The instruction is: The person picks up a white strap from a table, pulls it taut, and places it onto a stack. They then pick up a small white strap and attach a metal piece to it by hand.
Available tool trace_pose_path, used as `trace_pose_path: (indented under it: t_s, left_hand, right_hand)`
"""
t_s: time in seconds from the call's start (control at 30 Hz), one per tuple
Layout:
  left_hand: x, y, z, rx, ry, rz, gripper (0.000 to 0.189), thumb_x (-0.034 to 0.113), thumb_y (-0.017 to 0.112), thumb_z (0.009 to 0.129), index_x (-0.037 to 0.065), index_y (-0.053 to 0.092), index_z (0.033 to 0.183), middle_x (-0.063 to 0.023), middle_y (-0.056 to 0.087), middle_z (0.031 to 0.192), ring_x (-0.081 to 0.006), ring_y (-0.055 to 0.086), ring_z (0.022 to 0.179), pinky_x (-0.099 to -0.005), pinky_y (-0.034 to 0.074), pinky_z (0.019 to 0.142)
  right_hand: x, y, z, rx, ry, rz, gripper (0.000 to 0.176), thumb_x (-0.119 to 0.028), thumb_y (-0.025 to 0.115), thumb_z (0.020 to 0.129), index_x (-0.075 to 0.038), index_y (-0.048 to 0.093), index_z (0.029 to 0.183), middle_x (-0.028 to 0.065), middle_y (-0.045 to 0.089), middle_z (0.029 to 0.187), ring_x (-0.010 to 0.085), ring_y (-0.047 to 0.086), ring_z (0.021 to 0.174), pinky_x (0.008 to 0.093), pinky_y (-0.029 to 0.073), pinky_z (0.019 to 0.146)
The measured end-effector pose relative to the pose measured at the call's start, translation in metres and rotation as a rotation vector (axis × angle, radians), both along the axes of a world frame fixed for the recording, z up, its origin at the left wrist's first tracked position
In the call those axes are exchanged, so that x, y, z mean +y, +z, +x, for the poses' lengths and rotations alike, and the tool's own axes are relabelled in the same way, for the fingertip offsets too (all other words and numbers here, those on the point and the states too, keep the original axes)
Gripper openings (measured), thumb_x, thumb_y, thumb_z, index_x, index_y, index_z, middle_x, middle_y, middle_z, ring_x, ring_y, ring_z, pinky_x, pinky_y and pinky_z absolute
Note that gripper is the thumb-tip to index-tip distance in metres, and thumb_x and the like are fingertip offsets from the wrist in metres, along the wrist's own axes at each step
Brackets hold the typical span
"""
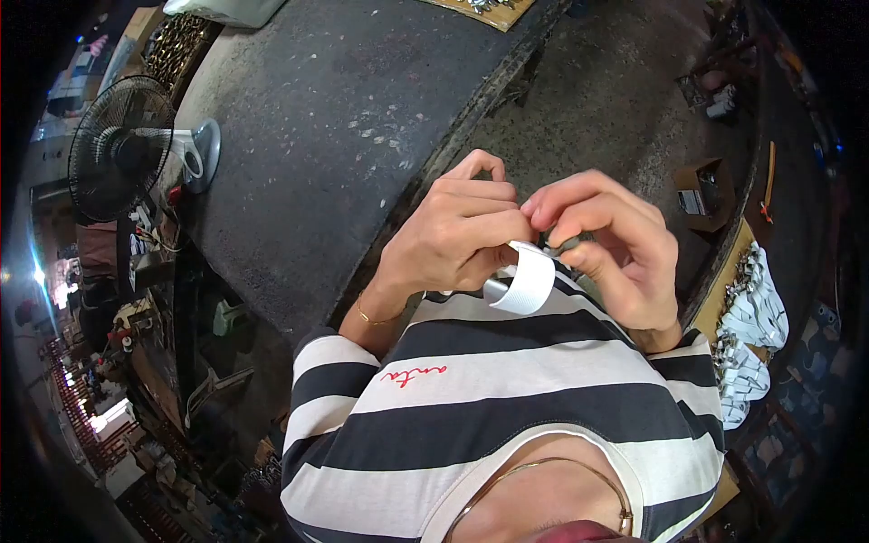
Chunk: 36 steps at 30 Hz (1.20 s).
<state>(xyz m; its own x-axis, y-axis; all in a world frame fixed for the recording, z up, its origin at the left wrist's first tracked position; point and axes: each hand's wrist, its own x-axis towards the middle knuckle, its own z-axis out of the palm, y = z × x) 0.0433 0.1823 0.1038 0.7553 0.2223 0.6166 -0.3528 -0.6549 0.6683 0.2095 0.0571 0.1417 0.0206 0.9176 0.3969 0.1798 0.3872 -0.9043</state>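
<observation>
Close in front of my chest, my left hand point(457, 224) is closed with its fingers curled in. It grips one end of a white textured strap point(532, 288), which bends down in a loop below the fingers. My right hand point(625, 244) is beside it, and the fingertips of both hands nearly meet. Between the right thumb and fingers is a small dark grey piece point(570, 242), whose kind I cannot make out. It sits right by the top end of the strap. Fingers partly hide where the two parts come together.
A dark worktable point(308, 136) stretches ahead on the left, with a fan point(127, 149) at its far left. On the right are a cardboard box point(704, 195) and a board piled with white strips with metal parts point(756, 303). Another board point(498, 13) lies at the top.
</observation>
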Motion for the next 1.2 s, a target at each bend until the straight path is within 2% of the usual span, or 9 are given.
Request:
trace_pose_path:
  t_s: [0.23,0.3,0.37,0.47,0.57,0.9,0.97,1.07,1.2]
  left_hand:
    - [-0.004,0.006,0.0,0.06,0.075,0.169,0.017,0.002,0.071,0.064,0.006,0.055,0.069,-0.0039,0.053,0.061,-0.0215,0.053,0.06,-0.0396,0.042,0.073]
    - [-0.01,0.003,0.004,0.034,0.201,0.219,0.016,-0.009,0.058,0.057,0.002,0.048,0.063,-0.0072,0.047,0.057,-0.0233,0.045,0.052,-0.041,0.043,0.067]
    - [-0.005,-0.001,0.002,0.067,0.214,0.241,0.015,-0.004,0.064,0.061,0.004,0.052,0.067,-0.0051,0.051,0.059,-0.0217,0.049,0.055,-0.0395,0.042,0.069]
    - [-0.003,-0.007,0.001,0.061,0.228,0.202,0.016,0.001,0.071,0.064,0.006,0.058,0.07,-0.003,0.055,0.061,-0.0201,0.052,0.059,-0.0377,0.041,0.07]
    - [-0.005,-0.01,0.001,0.014,0.226,0.118,0.017,0.0,0.071,0.063,0.006,0.058,0.071,-0.0032,0.055,0.061,-0.02,0.052,0.058,-0.037,0.041,0.07]
    - [-0.005,-0.002,-0.001,0.08,0.244,0.29,0.018,0.001,0.071,0.065,0.007,0.055,0.07,-0.0032,0.053,0.061,-0.0194,0.052,0.059,-0.0369,0.041,0.07]
    - [-0.004,-0.008,-0.002,0.076,0.273,0.31,0.018,0.001,0.071,0.066,0.007,0.055,0.07,-0.0031,0.053,0.061,-0.0195,0.052,0.06,-0.0372,0.041,0.07]
    - [-0.004,-0.008,-0.001,0.057,0.321,0.317,0.017,0.002,0.071,0.067,0.007,0.054,0.07,-0.003,0.053,0.061,-0.0198,0.052,0.06,-0.0376,0.041,0.071]
    - [-0.005,-0.007,-0.001,0.018,0.357,0.278,0.017,0.003,0.071,0.068,0.007,0.055,0.07,-0.0034,0.053,0.061,-0.0203,0.053,0.061,-0.0382,0.041,0.071]
  right_hand:
    - [-0.003,0.005,-0.012,-0.182,-0.129,-0.017,0.017,0.006,0.069,0.077,0.003,0.06,0.091,0.0162,0.062,0.087,0.0274,0.061,0.074,0.0344,0.049,0.066]
    - [-0.001,0.001,-0.015,-0.194,-0.167,-0.009,0.016,0.005,0.069,0.078,0.003,0.059,0.091,0.0164,0.062,0.086,0.0263,0.062,0.075,0.0332,0.049,0.066]
    - [0.0,-0.005,-0.019,-0.204,-0.2,-0.007,0.016,0.005,0.069,0.079,0.003,0.059,0.091,0.0165,0.062,0.086,0.0252,0.062,0.076,0.0319,0.049,0.066]
    - [0.002,-0.012,-0.02,0.285,-0.129,-0.259,0.006,0.0,0.062,0.091,0.003,0.059,0.095,0.0116,0.065,0.094,0.0127,0.062,0.085,0.0265,0.051,0.072]
    - [0.002,-0.013,-0.015,0.458,-0.049,-0.251,0.005,0.0,0.06,0.094,0.003,0.059,0.098,0.0095,0.066,0.098,0.0107,0.062,0.086,0.026,0.051,0.074]
    - [0.004,0.005,-0.017,-0.331,-0.2,0.006,0.016,0.01,0.065,0.076,0.004,0.057,0.088,0.0157,0.063,0.087,0.0288,0.063,0.079,0.0323,0.05,0.067]
    - [0.005,-0.003,-0.024,-0.349,-0.232,0.029,0.014,0.011,0.064,0.078,0.004,0.056,0.088,0.0152,0.063,0.087,0.0251,0.062,0.079,0.0313,0.05,0.067]
    - [0.008,-0.012,-0.029,0.372,-0.183,-0.221,0.006,0.005,0.063,0.089,0.002,0.058,0.092,0.0093,0.066,0.092,0.0117,0.061,0.084,0.0263,0.051,0.074]
    - [0.009,-0.01,-0.014,0.528,-0.015,-0.25,0.007,0.003,0.061,0.092,0.002,0.061,0.098,0.0085,0.067,0.097,0.0107,0.063,0.088,0.0246,0.051,0.08]
